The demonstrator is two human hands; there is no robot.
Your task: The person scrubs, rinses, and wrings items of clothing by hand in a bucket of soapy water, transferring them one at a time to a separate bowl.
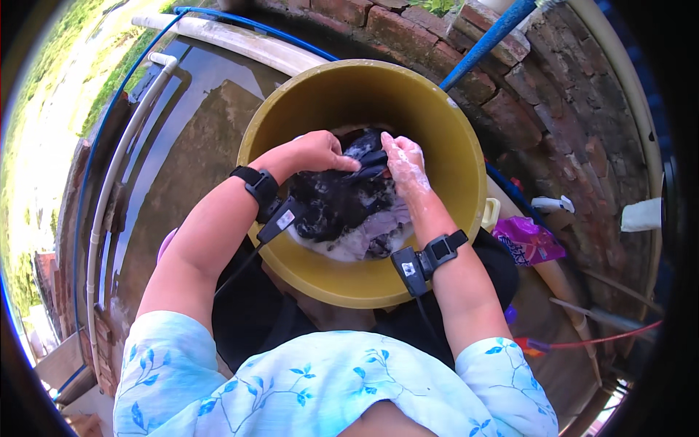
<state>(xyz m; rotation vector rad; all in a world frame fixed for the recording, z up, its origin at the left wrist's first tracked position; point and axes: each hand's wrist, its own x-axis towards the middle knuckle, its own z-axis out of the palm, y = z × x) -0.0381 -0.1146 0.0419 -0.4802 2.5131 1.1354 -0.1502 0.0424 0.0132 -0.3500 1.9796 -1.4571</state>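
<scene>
A large yellow tub stands in front of me with soapy water and wet clothes in its bottom. My left hand is closed on a bunched fold of a dark garment. On the other side of that fold, my right hand, covered in suds, grips the same dark cloth with its fingers curled. Most of the garment lies spread below the hands with white foam on it. Beside it, partly in the suds, is a lavender cloth.
A brick wall runs behind and to the right, with a blue pipe slanting down to the tub. Right of the tub lie a purple packet and a white-handled brush-like item. White pipes line the left of the wet floor.
</scene>
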